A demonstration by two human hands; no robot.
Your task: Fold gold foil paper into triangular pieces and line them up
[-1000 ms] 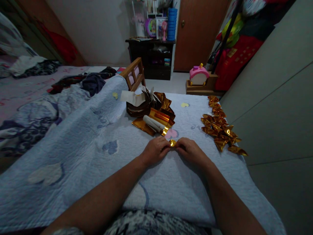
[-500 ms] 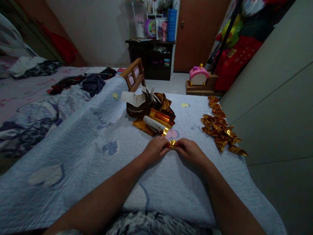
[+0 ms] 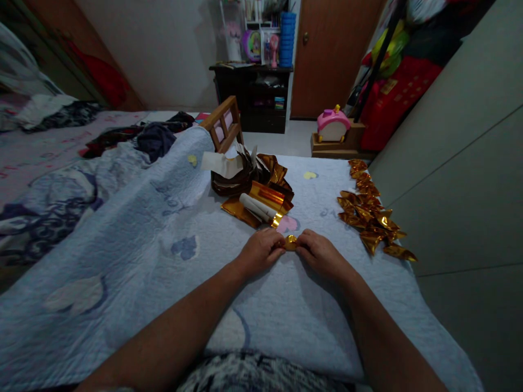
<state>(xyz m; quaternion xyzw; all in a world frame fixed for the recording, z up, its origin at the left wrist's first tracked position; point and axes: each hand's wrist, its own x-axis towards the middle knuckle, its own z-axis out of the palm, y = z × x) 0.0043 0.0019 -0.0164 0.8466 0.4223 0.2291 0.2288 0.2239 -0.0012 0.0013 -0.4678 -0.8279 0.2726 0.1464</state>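
A small piece of folded gold foil paper [image 3: 290, 243] is pinched at both ends between my two hands, low over the quilt. My left hand [image 3: 262, 249] closes on its left end, and my right hand [image 3: 318, 249] closes on its right end. The fingertips hide both ends of the piece. Just beyond my left hand lie gold foil sheets [image 3: 267, 195] with a whitish paper roll [image 3: 257, 207] on top. Behind these is a fanned stack of foil paper [image 3: 232, 182], its pale backing showing.
Several folded gold foil pieces [image 3: 368, 215] lie heaped along the quilt's right edge, beside a pale cabinet [image 3: 461, 207]. The light-blue quilt [image 3: 196, 305] covers the surface. A wooden rail [image 3: 224, 124] stands at the far end, and a pink toy [image 3: 334, 125] rests on a box beyond.
Both hands keep their pinch on the foil piece. My right hand has shifted very slightly to the right, and a little more foil shows between the hands.
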